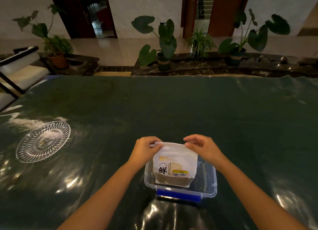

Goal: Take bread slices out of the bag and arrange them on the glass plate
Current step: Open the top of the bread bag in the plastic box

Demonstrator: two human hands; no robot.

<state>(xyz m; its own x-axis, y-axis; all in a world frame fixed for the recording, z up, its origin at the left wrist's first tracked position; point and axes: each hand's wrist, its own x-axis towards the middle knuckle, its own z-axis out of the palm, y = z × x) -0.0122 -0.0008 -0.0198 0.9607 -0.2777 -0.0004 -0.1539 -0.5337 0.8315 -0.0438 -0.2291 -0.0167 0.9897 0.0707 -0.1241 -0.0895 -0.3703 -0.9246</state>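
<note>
A white bread bag (174,162) with a black character and a yellow barcode label stands upright inside a clear plastic box (210,183) near the table's front edge. My left hand (146,148) pinches the bag's top left corner. My right hand (201,146) pinches its top right corner. The bag's top edge looks sealed flat between them, and brown bread shows through its clear lower window. A cut-glass plate (25,154) lies far to the left with nothing on it.
The box has a blue clip (179,194) on its near side. A dark green glossy cover (172,109) spreads over the whole table. Potted plants (163,45) line a stone ledge beyond the far edge. A chair (19,69) stands at the far left.
</note>
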